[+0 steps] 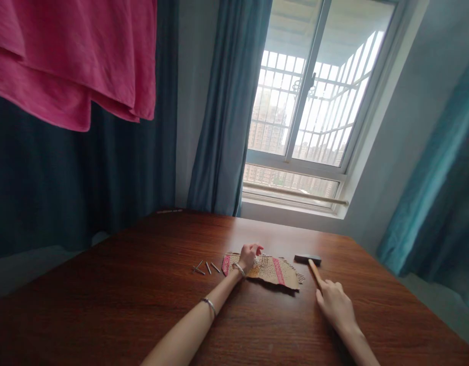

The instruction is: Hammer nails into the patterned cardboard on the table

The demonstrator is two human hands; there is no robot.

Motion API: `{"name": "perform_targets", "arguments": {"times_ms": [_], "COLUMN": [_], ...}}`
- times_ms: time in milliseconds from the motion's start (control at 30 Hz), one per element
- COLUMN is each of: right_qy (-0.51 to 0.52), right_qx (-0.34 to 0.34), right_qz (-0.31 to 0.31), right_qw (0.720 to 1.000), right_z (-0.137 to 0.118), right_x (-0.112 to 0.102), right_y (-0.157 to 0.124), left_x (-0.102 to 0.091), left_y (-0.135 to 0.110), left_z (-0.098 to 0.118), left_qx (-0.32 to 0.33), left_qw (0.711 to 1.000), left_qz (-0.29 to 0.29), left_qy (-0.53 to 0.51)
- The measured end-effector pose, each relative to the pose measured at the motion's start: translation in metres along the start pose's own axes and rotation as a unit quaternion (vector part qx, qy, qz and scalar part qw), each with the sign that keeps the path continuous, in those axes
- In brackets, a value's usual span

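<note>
My right hand point(336, 306) is wrapped round the wooden handle of a hammer point(315, 273). The hammer's dark head points away from me, low over or on the table. Further left, my left hand point(248, 258) rests over a piece of torn cardboard point(290, 277) with pink stripes and many small holes. Its fingers are curled together; what they pinch, if anything, is hidden. Right beside those fingers, several nails point(264, 260) stand upright in the cardboard. Several loose nails point(208, 268) lie on the table left of the cardboard.
The brown wooden table point(116, 300) reaches back to a wall with a barred window point(303, 101). Blue curtains point(223, 127) hang beside the window. A pink cloth point(78, 61) hangs at the upper left, well above the tabletop.
</note>
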State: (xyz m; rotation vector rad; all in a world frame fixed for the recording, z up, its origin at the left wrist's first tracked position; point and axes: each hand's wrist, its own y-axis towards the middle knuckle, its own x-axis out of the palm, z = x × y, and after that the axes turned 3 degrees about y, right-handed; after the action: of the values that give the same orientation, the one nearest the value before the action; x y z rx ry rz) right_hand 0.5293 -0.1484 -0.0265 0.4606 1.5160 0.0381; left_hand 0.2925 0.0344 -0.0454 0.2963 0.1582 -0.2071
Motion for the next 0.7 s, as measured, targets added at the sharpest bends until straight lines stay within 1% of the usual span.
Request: {"name": "perform_targets", "arguments": {"times_ms": [100,200,267,367,433,533,600,700], "right_qy": [0.056,0.142,0.197,0.26,0.291,0.319,0.323,0.319], "right_qx": [-0.022,-0.068,-0.098,-0.109,-0.113,-0.125,-0.127,-0.129], "right_qz": [0.05,0.063,0.064,0.066,0.05,0.04,0.048,0.054], "right_qw": [0.997,0.985,0.973,0.957,0.949,0.939,0.937,0.937], "right_z": [-0.019,-0.046,-0.064,-0.084,-0.09,-0.089,-0.087,-0.085], "right_x": [-0.006,-0.004,0.003,0.022,0.036,0.052,0.057,0.061], "right_y": [0.012,0.029,0.041,0.055,0.06,0.064,0.065,0.065], "left_x": [0.001,0.003,0.004,0.005,0.005,0.005,0.004,0.004], "left_y": [0.001,0.002,0.003,0.002,0.002,0.002,0.001,-0.001], "left_z": [-0.001,-0.003,-0.003,-0.004,-0.004,-0.004,-0.004,0.0], "left_qx": [-0.006,-0.014,-0.014,-0.008,-0.007,-0.009,-0.01,-0.013], "left_qw": [1.0,1.0,1.0,0.999,0.999,0.999,0.999,0.998], "left_qz": [-0.001,0.013,0.023,0.031,0.033,0.027,0.025,0.028], "left_qy": [-0.001,0.002,0.002,0.006,0.014,0.033,0.044,0.054]}}
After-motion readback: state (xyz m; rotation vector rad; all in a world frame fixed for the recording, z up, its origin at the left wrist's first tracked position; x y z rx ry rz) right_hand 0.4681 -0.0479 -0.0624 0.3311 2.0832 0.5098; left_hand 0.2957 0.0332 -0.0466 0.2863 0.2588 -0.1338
